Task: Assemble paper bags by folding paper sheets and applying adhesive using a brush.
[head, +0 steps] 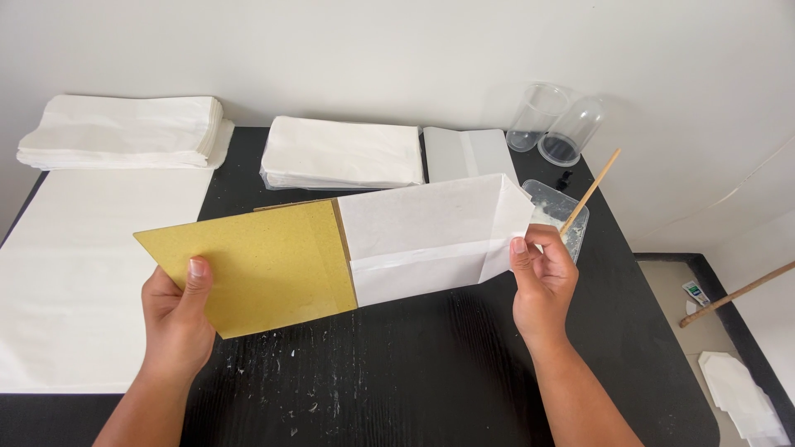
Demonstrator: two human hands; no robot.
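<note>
The left hand (175,319) is closed in a pinch on the lower left edge of a gold card sheet (257,265), thumb flat on its face and the other fingers hidden behind it. The right hand (542,277) is curled shut, its thumb pressing the right end of a folded white paper bag (426,236) while it also grips a thin wooden stick (590,194) that slants up to the right. The card runs inside the bag's open end, and both are held above the black surface (414,372). Just behind the right hand lies a clear plastic tub (571,217). Farther back rest stacks of white bags (341,153), with two clear cups (553,124) lying on their sides.
</note>
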